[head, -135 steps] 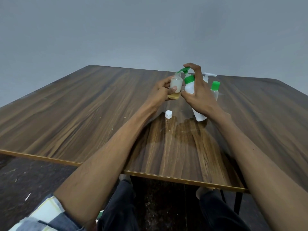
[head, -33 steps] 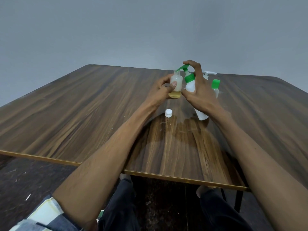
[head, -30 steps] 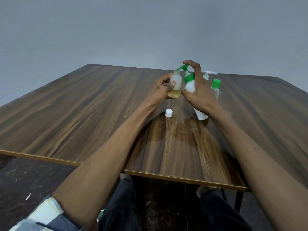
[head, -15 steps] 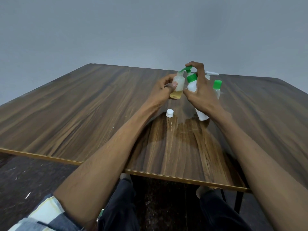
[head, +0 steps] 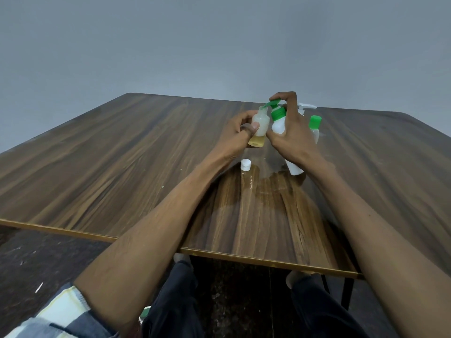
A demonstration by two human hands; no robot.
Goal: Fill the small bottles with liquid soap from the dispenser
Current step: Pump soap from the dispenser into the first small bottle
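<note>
**Pumping soap into the little bottle, mid-fill**

Left hand (head: 235, 132) is wrapped around the small bottle (head: 259, 129), thumb across the front, holding it up off the table (head: 122, 162) with its open mouth right under the green spout. There's a band of yellowish soap at the bottom of it, about the same level as half a second ago from what I can see. Right hand (head: 290, 132) grips the white dispenser (head: 279, 123) just beside the small bottle, touching it, with the index finger curled over the green pump head. The dispenser leans toward the small bottle, base on the table. Compared with a second ago, both hands and the two bottles sit a touch further right in view, and the pump head looks pressed a bit lower.

The loose white cap (head: 245, 165) sits on the table just in front of the small bottle, same spot as before. Behind the dispenser, past the right hand, are a green-capped bottle (head: 314, 125) and a white pump top (head: 306, 107), mostly hidden.
</note>
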